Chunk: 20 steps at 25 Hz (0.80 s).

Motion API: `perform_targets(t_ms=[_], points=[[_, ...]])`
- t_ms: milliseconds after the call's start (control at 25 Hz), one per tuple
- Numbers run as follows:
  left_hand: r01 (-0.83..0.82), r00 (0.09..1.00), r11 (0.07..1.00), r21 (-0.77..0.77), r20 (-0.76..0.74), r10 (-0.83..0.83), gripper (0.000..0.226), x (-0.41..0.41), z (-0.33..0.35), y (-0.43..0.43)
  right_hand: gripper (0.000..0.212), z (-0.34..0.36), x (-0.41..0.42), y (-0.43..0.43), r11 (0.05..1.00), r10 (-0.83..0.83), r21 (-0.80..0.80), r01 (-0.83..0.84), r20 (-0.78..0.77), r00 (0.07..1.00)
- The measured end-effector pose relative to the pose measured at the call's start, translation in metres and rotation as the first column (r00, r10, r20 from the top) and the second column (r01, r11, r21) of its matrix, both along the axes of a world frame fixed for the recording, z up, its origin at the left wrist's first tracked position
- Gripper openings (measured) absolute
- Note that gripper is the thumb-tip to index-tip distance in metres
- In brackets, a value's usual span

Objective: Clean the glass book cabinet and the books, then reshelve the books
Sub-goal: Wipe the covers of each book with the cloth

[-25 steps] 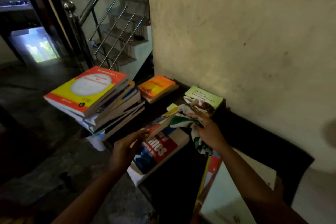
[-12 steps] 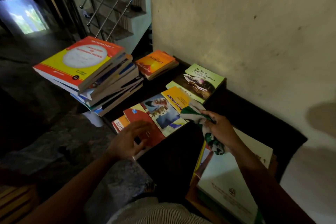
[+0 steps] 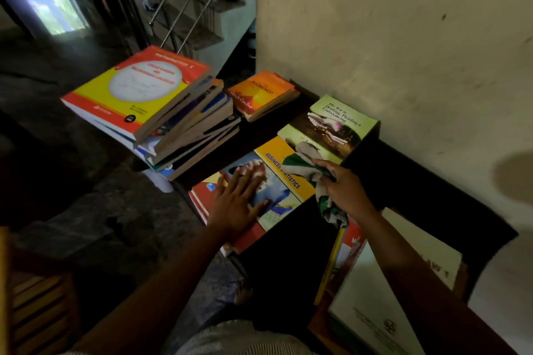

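While flat on the Business Statistics book (image 3: 291, 181), left hand (image 3: 236, 204) spread; right hand (image 3: 343, 190) tight round cloth (image 3: 300, 164).

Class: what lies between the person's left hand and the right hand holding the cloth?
Head view: the Business Statistics book, its yellow title band showing between the left hand and the right hand with the cloth.
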<state>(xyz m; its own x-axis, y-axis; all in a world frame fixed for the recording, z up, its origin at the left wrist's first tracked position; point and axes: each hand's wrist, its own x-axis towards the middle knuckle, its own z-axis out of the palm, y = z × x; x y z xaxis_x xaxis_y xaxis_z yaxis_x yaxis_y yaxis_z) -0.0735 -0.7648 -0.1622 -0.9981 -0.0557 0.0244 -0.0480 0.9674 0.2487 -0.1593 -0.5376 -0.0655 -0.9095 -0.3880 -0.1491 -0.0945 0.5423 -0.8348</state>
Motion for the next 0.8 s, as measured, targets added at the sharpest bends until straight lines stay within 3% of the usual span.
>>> perform_targets(t_ms=[160, 240, 280, 360, 560, 680, 720, 800], points=[[-0.002, 0.996, 0.999, 0.037, 0.084, -0.002, 0.091, 0.017, 0.008, -0.007, 0.037, -0.007, 0.000, -0.015, 0.996, 0.084, -0.042, -0.083, 0.022, 0.996], [-0.060, 0.998, 0.939, 0.339, 0.040, 0.049, 0.082, -0.001, 0.029, -0.009, 0.036, -0.006, -0.007, -0.018, 0.996, 0.043, -0.075, -0.041, 0.023, 0.999], [-0.083, 0.993, 0.853, 0.515, -0.031, 0.116, 0.065, -0.015, 0.040, -0.008, 0.035, -0.005, -0.012, -0.017, 0.996, 0.002, -0.087, 0.000, 0.020, 1.000], [-0.104, 0.975, 0.768, 0.632, -0.090, 0.206, 0.044, -0.063, 0.059, -0.003, 0.033, -0.003, -0.030, -0.012, 0.990, -0.105, -0.094, 0.104, -0.001, 0.994], [-0.143, 0.987, 0.811, 0.567, 0.141, 0.076, 0.053, -0.202, 0.059, 0.023, 0.034, -0.003, -0.083, 0.013, 0.930, -0.365, -0.062, 0.363, -0.036, 0.930], [-0.234, 0.932, 0.887, 0.398, 0.350, 0.089, 0.068, -0.240, 0.028, 0.021, 0.036, -0.006, -0.113, 0.016, 0.893, -0.449, -0.026, 0.449, -0.063, 0.891], [-0.249, 0.920, 0.904, 0.347, 0.377, 0.109, 0.071, -0.245, 0.022, 0.018, 0.037, -0.008, -0.125, 0.014, 0.885, -0.464, -0.008, 0.465, -0.079, 0.882], [-0.290, 0.928, 0.866, 0.407, 0.342, 0.150, 0.067, -0.249, 0.016, 0.012, 0.037, -0.013, -0.151, 0.010, 0.887, -0.453, 0.032, 0.460, -0.129, 0.882]])
